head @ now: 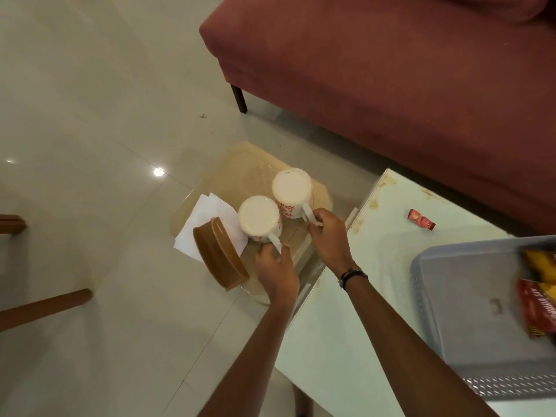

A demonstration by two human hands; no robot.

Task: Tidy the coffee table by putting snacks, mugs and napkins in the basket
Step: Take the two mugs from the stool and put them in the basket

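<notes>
Two white ceramic mugs, near mug (pixel 260 218) and far mug (pixel 292 192), stood on a low tan side table (pixel 240 164). Left hand (pixel 275 266) and right hand (pixel 326 233) each pinched a handle closed. Rigid, breakable, likely moderately heavy; handles were the sensible hold. Grey basket (pixel 436 296) sat apart on the coffee table (pixel 361 296).

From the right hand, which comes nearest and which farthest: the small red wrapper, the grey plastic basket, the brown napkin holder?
1. Brown napkin holder, to the left of the right hand, on the low stool.
2. Small red wrapper, right, on the glass table.
3. Grey plastic basket, far right.
</notes>
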